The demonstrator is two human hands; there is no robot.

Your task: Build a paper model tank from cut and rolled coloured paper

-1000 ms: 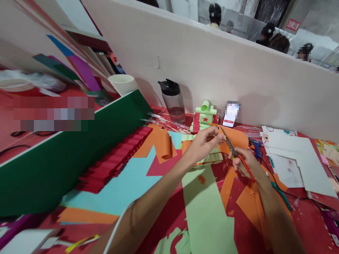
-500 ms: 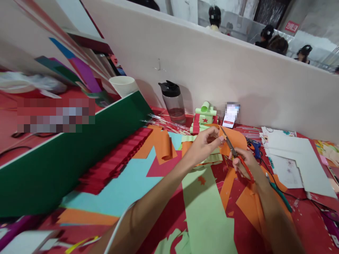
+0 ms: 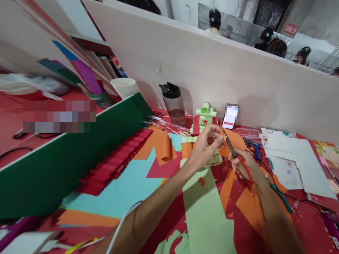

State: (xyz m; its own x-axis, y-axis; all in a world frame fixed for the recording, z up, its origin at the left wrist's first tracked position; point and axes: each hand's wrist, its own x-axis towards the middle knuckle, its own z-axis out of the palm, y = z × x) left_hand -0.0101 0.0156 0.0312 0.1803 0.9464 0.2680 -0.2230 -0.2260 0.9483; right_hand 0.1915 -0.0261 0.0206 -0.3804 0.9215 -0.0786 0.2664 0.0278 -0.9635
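Left hand (image 3: 205, 146) pinches a small orange paper piece (image 3: 224, 137) between thumb and fingertips, held up off the counter (image 3: 304, 215). Right hand (image 3: 242, 162) is closed through the red handles of the scissors (image 3: 233, 151); the blades point up toward the piece and meet it at its right edge. Whether the blades are parted: cannot tell.

Judgement: the piece is thin, light and floppy, and creases or tears easily. Best gripped close beside the cut line, fingers clear of the blades.

Just behind: a curled orange sheet (image 3: 234, 139) and a green paper model (image 3: 203, 120). Below: a green strip (image 3: 205, 208). Further back: a bottle (image 3: 173, 102).
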